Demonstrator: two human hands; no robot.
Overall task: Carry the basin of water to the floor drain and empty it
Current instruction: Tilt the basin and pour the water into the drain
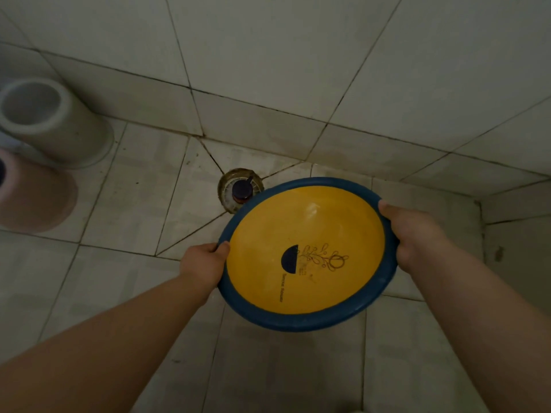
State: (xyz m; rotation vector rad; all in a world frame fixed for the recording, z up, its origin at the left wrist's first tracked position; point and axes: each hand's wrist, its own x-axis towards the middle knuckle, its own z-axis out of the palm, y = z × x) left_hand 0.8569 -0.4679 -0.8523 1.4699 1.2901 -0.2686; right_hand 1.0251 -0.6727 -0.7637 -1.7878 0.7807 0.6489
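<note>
A round basin [307, 254], yellow inside with a thick blue rim and a dark printed flower design, is held above the tiled floor. My left hand [205, 263] grips its left rim and my right hand [414, 234] grips its right rim. Just beyond the basin's far-left edge lies the round floor drain [235, 189], stained brown, with a dark plug in its centre. The basin's rim covers part of the drain. I cannot tell whether water is in the basin.
A grey upturned bucket-like container [50, 120] stands at the left by the wall, with a pinkish one [32, 192] in front of it. Tiled walls [298, 70] close the corner behind the drain. A low tiled step [512, 234] rises at the right.
</note>
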